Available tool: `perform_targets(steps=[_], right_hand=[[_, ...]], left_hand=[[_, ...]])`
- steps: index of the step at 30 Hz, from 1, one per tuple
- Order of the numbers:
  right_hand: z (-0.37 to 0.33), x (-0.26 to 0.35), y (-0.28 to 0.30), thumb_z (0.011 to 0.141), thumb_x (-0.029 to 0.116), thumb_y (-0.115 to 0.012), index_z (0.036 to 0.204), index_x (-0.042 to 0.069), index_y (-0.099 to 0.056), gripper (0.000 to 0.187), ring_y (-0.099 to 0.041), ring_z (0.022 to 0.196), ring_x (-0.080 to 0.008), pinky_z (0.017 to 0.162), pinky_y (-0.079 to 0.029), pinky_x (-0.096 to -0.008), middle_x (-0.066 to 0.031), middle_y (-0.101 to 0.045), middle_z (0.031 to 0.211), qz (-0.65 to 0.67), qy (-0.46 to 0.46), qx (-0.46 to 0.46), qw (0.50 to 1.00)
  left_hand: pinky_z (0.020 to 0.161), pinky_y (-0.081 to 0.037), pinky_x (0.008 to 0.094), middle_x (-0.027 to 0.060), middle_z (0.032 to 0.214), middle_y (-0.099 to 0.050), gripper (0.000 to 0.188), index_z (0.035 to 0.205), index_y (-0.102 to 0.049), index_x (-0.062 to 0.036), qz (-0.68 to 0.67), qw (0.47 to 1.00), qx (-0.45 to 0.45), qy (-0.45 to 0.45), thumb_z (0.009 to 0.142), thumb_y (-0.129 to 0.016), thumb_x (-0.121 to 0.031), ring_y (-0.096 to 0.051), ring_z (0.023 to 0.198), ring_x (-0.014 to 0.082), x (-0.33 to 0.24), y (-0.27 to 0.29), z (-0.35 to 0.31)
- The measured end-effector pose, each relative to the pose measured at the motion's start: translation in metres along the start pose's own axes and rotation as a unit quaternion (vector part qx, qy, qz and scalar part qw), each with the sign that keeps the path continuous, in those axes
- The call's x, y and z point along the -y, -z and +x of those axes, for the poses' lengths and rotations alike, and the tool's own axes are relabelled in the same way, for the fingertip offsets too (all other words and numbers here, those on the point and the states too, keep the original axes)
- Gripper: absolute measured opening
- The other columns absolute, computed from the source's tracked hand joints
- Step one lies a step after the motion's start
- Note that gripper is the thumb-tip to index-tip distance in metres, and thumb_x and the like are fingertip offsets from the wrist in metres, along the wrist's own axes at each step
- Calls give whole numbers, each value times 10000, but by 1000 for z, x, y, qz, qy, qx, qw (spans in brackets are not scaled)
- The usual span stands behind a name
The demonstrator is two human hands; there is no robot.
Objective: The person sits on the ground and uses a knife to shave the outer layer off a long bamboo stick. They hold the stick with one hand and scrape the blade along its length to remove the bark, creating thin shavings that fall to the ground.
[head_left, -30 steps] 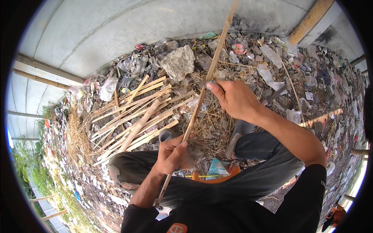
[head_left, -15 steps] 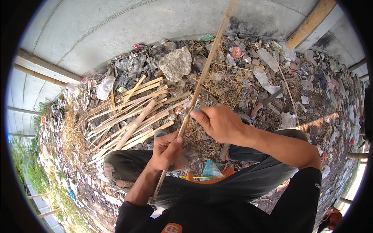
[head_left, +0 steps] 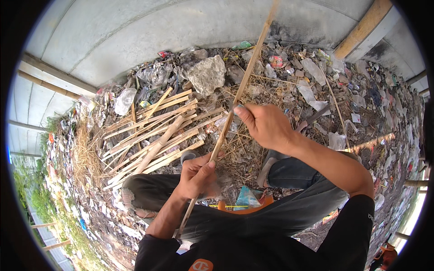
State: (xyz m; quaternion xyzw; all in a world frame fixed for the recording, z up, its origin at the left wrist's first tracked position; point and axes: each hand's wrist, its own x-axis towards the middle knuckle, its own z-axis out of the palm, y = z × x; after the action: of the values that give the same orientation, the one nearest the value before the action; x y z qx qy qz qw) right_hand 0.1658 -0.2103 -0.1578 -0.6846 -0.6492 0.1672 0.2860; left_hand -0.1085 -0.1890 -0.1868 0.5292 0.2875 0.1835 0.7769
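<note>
A long bamboo strip (head_left: 246, 81) runs slantwise from my lap up past the rubble toward the wall. My left hand (head_left: 197, 175) is closed round its lower part, thumb along the top. Farther up, my right hand (head_left: 266, 124) is closed, with its thumb against the strip's right side. A small dark edge shows at that thumb; what the fingers hold is mostly hidden. Left of the strip, many split bamboo pieces (head_left: 156, 147) lie in a loose pile. A long blade with a brownish handle (head_left: 312, 118) lies on the ground beyond my right forearm.
A pale rock (head_left: 207, 74) sits beyond the pile, near the grey wall (head_left: 149, 34). Plastic scraps and dry straw (head_left: 86, 153) cover the ground. My bent legs (head_left: 289, 203) frame an orange object (head_left: 262, 205). A wooden post (head_left: 364, 29) leans at the far right.
My right hand has slid up and away along the bamboo strip. My left hand keeps its hold, shifted very slightly.
</note>
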Motion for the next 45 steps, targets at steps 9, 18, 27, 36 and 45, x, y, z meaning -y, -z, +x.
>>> perform_targets(steps=[9,18,27,36,45], right_hand=[[-5,22,6,1071,499,-418,799,15,-680,614,-661,679,-465,613,-514,-545,-246,-637,651,51,-53,123,990],[13,-16,42,1030,613,-473,744,23,-650,679,-470,541,-120,541,-360,-393,-5,-441,554,273,-141,13,952],[0,-5,17,833,465,-830,1029,22,-685,506,-410,518,-63,489,-302,-288,63,-433,585,277,-89,15,957],[2,-4,7,896,402,-790,937,53,-682,367,-402,516,-53,491,-298,-281,70,-417,559,328,-88,67,938],[-8,3,12,1063,465,-473,888,6,-637,518,-636,598,-414,551,-467,-498,-190,-605,604,83,-43,45,995]], left_hand=[[400,-269,219,-52,531,-390,431,1425,-526,41,19,1000,9,-10,1095,-487,-234,-339,380,38,3,10,5],[415,-266,203,-65,580,-450,447,1445,-502,62,85,994,-10,-68,1078,-534,-192,-357,417,23,3,6,2],[908,-426,195,9,1181,-667,438,1426,-525,83,68,997,-23,-14,1028,-616,-76,-529,1017,30,7,-3,-3],[443,-291,208,-67,576,-405,566,1596,-288,-26,-36,998,60,7,1091,-484,-188,-340,441,38,3,-14,-2],[445,-278,214,-70,574,-398,550,1588,-293,-6,31,999,18,0,1091,-467,-164,-340,440,38,6,-9,-3]])
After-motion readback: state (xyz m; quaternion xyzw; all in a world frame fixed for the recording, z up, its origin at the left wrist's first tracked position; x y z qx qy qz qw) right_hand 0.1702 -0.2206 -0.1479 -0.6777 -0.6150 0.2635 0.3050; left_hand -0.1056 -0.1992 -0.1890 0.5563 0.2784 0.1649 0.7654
